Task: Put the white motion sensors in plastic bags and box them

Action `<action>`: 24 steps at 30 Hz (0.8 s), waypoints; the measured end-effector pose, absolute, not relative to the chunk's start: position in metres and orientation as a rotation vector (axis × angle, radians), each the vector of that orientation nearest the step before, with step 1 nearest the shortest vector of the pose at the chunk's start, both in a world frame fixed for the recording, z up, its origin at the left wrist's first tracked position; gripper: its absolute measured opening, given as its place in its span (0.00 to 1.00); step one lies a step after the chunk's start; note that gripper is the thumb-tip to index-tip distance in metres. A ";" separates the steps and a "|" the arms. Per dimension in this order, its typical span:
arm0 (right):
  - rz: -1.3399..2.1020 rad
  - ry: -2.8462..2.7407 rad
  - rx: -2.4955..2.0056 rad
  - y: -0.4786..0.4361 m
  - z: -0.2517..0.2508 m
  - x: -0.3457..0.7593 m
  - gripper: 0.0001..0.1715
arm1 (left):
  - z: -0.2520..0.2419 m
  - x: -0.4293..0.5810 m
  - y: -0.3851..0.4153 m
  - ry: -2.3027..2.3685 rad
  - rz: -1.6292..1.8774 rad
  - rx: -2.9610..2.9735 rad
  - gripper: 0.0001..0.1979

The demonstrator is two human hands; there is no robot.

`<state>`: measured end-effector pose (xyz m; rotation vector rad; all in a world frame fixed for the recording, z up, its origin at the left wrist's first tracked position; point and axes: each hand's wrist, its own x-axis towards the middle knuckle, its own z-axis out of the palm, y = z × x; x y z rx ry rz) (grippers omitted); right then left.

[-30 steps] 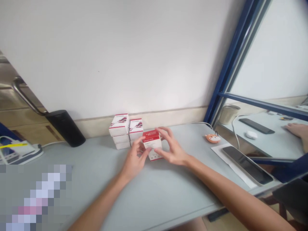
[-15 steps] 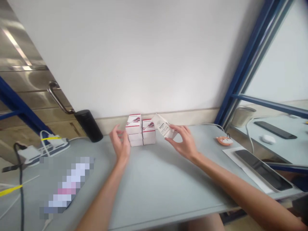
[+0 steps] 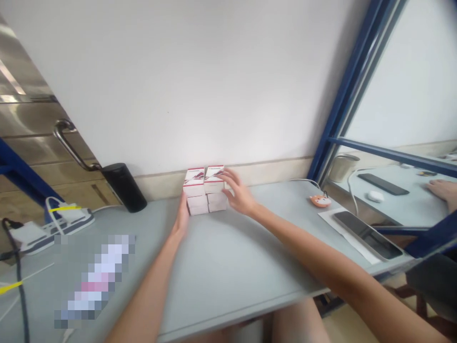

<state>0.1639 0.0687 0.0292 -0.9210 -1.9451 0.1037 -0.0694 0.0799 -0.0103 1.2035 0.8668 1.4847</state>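
Note:
Two stacks of small white boxes with red trim (image 3: 200, 189) stand side by side against the wall at the back of a grey table (image 3: 228, 267). My left hand (image 3: 181, 220) rests flat against the left side of the stacks, fingers stretched upward. My right hand (image 3: 236, 191) lies against the right stack, its fingers spread over the top box there. Neither hand lifts a box.
A black cylinder (image 3: 124, 186) leans at the back left, with a white power strip (image 3: 53, 221) and cables beyond it. At the right lie an orange toy figure (image 3: 320, 200) and a dark tray on paper (image 3: 367, 234). Another person's hand (image 3: 442, 190) shows past the blue frame.
My right hand carried a box from above the table onto the right stack. My left hand moved in from open air to the stacks' left side. The view shifted slightly.

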 end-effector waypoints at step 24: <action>0.309 -0.862 -1.121 0.079 0.017 0.290 0.29 | 0.006 0.100 0.067 0.650 0.953 1.539 0.50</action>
